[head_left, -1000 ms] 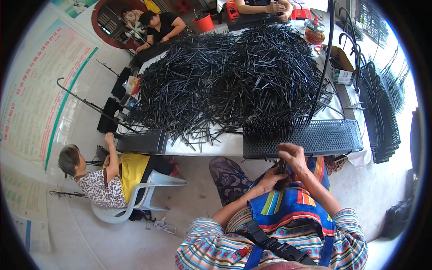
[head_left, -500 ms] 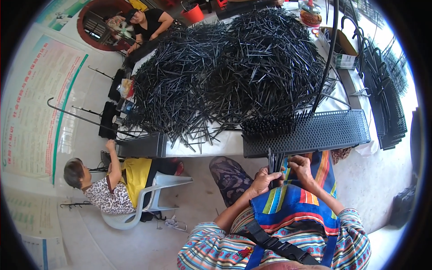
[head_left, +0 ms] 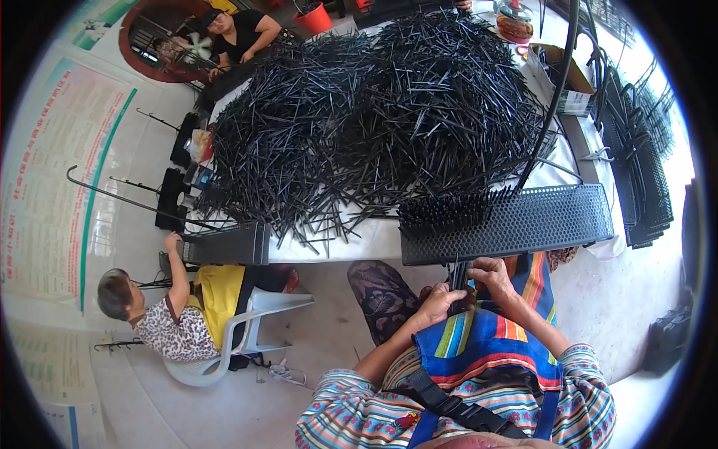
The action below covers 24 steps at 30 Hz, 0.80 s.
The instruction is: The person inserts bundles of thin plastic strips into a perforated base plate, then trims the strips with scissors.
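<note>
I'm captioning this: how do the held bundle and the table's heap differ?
The bundle is a small handful; the heap covers much of the table. The bundle's strips point roughly one way; the heap's lie at all angles. The left hand holds the bundle; the heap lies loose. Both are thin, dark strips.

"What's in that person's left hand point(head_left: 437, 306)?"

"A bunch of thin black strips point(head_left: 457, 275). The right hand point(head_left: 493, 278) is close beside it, fingers bent."

"And in front?"

"A perforated black panel point(head_left: 565, 212) at the near edge of the table point(head_left: 359, 243), bristly toward its left. A big heap of dark pieces point(head_left: 449, 105) lies beyond."

"Anyone else?"

"A co-worker in black point(head_left: 241, 39), far left; a seated person in a spotted top point(head_left: 172, 329), near left."
</note>
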Tool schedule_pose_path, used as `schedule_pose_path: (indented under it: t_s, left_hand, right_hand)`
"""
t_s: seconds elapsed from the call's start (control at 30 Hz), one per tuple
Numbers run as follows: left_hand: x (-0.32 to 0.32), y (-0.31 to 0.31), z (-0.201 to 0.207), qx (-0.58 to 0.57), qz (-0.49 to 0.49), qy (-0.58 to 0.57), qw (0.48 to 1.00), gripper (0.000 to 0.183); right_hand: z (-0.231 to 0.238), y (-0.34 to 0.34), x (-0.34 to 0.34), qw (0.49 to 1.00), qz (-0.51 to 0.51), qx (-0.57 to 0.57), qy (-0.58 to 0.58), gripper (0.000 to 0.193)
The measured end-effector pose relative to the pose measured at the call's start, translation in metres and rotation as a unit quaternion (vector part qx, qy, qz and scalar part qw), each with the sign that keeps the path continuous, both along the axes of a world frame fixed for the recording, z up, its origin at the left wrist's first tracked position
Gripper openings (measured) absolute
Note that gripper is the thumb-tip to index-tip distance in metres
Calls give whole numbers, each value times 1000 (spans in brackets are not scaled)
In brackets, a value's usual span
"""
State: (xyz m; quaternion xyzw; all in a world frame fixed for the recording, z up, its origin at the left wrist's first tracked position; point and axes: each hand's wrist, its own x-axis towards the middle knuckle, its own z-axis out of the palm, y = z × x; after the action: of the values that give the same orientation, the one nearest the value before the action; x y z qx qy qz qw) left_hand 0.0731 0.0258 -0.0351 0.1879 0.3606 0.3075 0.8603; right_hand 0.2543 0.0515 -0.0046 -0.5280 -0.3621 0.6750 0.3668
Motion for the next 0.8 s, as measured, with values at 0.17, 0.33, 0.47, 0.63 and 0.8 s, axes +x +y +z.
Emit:
schedule_pose_path:
  t_s: [0.17,0.33,0.47,0.63,0.8]
  left_hand:
    - [6,-13,-2,-23,27,56,998,15]
    - [-9,-4,-23,341,-96,402,844,17]
    - [9,11,17,17,107,108,988,14]
    - [14,16,17,33,98,131,986,13]
    - [18,9,20,16,151,141,978,9]
  right_hand:
    - [-11,-5,7,1000,-11,-15,6,18]
    - [-20,12,7,986,21,141,-85,30]
    - [-11,32,1,995,53,60,-64,19]
    - [-22,39,-4,1000,20,1,-12,12]
    - [-19,35,-7,1000,19,-8,-24,14]
